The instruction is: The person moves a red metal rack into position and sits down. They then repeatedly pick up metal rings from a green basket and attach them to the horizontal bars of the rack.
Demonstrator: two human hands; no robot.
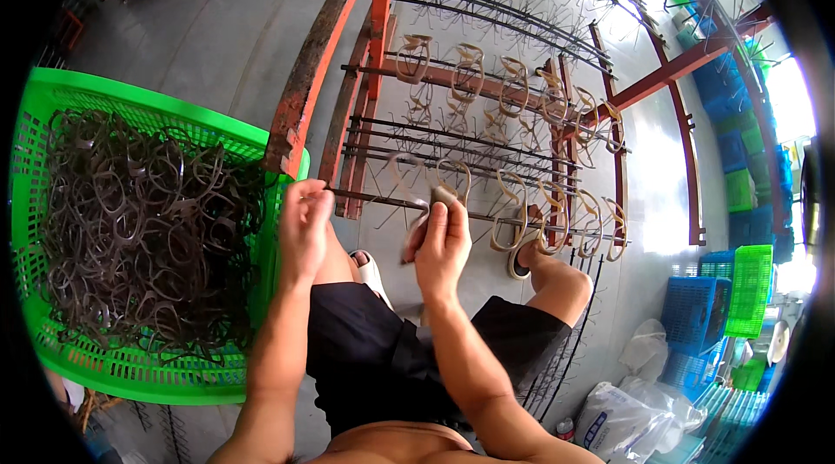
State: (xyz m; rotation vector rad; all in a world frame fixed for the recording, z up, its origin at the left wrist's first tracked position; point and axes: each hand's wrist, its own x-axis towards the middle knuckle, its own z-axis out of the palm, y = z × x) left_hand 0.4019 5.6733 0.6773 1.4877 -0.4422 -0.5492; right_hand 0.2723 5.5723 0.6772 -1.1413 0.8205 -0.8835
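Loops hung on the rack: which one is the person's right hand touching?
The loop just above the right hand, on the nearest rod; the other loops hang untouched.

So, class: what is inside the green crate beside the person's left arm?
The green crate holds a tangled heap of dark loop-shaped frame pieces, piled nearly to the rim. The heap covers the crate's floor, so anything underneath cannot be seen.

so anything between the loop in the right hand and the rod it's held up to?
Nothing visible. The right hand holds the loop right at the rod; that stretch looks bare, with hung loops further right. The left hand steadies the rod's end.
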